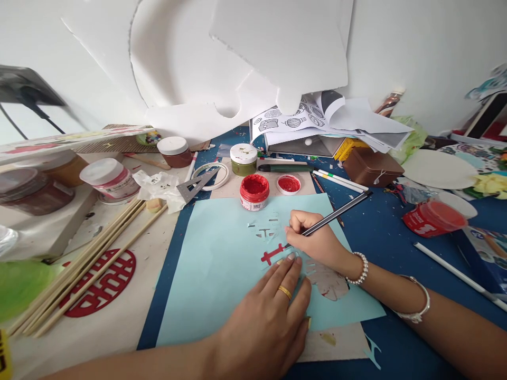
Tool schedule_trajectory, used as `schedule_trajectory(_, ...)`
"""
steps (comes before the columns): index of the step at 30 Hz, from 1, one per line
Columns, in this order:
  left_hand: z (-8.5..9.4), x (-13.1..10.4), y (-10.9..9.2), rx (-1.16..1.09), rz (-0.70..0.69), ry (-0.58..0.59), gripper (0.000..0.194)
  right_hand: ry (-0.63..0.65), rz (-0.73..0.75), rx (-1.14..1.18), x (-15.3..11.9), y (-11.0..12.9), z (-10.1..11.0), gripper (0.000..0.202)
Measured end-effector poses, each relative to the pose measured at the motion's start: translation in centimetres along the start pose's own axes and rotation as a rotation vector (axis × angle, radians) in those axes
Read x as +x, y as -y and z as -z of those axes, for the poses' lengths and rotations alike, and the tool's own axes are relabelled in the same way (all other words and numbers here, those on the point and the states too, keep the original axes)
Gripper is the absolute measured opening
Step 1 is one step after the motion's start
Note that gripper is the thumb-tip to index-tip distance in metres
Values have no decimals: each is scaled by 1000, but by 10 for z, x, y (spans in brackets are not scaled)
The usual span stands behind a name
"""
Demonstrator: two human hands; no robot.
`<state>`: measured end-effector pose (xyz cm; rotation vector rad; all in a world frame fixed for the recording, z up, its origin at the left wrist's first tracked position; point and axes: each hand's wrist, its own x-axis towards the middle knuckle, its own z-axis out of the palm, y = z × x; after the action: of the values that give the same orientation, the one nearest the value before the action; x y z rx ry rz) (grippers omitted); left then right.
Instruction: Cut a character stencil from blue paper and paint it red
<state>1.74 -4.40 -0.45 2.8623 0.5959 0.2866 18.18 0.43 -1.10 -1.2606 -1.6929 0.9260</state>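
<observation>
In my right hand (312, 235) is a slim paintbrush (336, 214) with a dark, pale-striped handle, pinched between the fingers. Its lower end meets the edge of a red painted shape (272, 255) on a light blue paper sheet (209, 269). My left hand (273, 311) lies spread on the sheet just below that shape, a ring on one finger. Small cut-outs (265, 233) show above the red shape, and a larger opening (330, 279) lies to the right, partly behind my hands. An open jar of red paint (254, 192) stands at the sheet's far edge.
A paint-filled lid (289, 184) and a closed green jar (243, 159) stand beyond the sheet. Wooden sticks (95, 269) cross a round red cut-out (114, 279) at left. White foam sheets (277, 47) lean behind; a red tub (433, 217) and a brown box (372, 168) are at right.
</observation>
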Motion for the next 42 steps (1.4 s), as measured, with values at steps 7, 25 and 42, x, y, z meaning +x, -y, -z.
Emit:
schedule_trajectory(7,0,0,-1,-7,6,-9,38,43,5,-23,0,1,0,31)
schedule_trajectory(25,0,0,0,-24,12,8,38,45,11,6,0,1,-1,31)
schedule_trajectory(42,0,0,-1,-23,13,4,38,6,-2,-1,-1,0,-1,29)
